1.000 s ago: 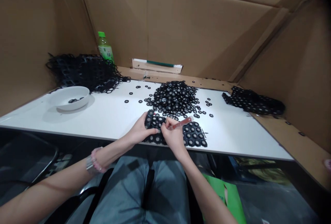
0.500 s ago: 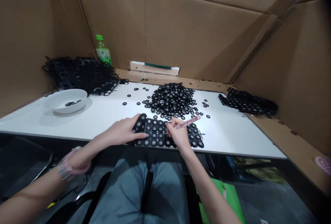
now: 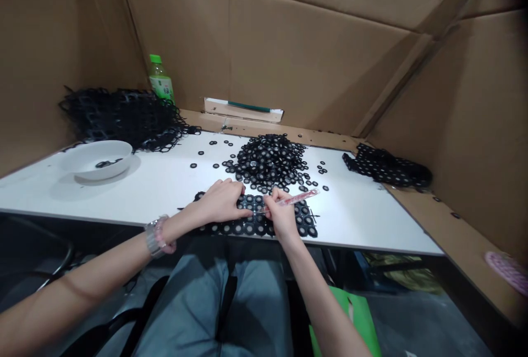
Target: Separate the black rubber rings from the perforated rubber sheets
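Left hand (image 3: 220,201) pressed open on black ring mat (image 3: 249,229), right hand (image 3: 281,215) pinching red translucent tube (image 3: 297,198) over it, white table (image 3: 363,219) beneath

This looks like a makeshift piecework workshop: walls of brown corrugated cardboard (image 3: 313,60) box in a white worktop (image 3: 363,222) carrying a loose heap of small black rings (image 3: 268,161), with tangled black moulded sheets (image 3: 119,120) piled past a white bowl (image 3: 97,159).
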`<state>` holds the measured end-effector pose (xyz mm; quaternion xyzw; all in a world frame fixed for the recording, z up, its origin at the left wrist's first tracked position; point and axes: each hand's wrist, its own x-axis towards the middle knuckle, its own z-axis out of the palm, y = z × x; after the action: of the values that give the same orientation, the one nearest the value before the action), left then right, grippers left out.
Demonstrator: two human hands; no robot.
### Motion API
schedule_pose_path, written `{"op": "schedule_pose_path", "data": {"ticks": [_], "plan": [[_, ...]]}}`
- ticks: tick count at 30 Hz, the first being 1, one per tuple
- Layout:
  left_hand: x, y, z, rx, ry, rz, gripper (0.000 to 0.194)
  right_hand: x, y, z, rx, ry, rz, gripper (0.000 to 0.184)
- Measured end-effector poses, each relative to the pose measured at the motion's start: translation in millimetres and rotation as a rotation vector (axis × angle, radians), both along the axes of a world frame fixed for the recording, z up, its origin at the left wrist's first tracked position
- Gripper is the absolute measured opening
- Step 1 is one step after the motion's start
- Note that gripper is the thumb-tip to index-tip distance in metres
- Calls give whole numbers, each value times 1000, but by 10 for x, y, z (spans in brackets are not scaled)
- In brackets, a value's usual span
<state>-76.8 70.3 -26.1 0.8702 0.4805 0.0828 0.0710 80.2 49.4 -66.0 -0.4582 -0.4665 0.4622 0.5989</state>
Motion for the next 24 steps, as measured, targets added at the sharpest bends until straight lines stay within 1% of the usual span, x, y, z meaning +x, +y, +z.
{"op": "schedule_pose_path", "data": {"ticks": [4, 7, 9, 12, 13, 15, 18, 21, 24], "plan": [[8, 77, 31, -14, 4, -42, 46, -1, -2, 5, 12, -8, -1, 31], [20, 119, 70, -131, -20, -82, 42, -1, 1, 0, 19, -15, -3, 31], [26, 147, 92, -216, -42, -90, 46, 0, 2, -1, 24, -22, -6, 31], [41, 184, 119, -260, -101, -90, 60, 3, 0, 1, 37, -39, -18, 31], [50, 195, 127, -288, -106, -104, 61, 5, -2, 2, 43, -47, -21, 31], [67, 216, 133, -364, -91, -130, 53, 8, -7, 4, 56, -70, -26, 30], [81, 253, 110, -419, -116, -104, 39, 13, -21, 12, 73, -116, -28, 30], [77, 290, 72, -438, -176, -84, 36, 16, -38, 30, 78, -172, -12, 29], [72, 297, 69, -480, -185, -111, 35, 20, -50, 56, 80, -239, 24, 28]]}}
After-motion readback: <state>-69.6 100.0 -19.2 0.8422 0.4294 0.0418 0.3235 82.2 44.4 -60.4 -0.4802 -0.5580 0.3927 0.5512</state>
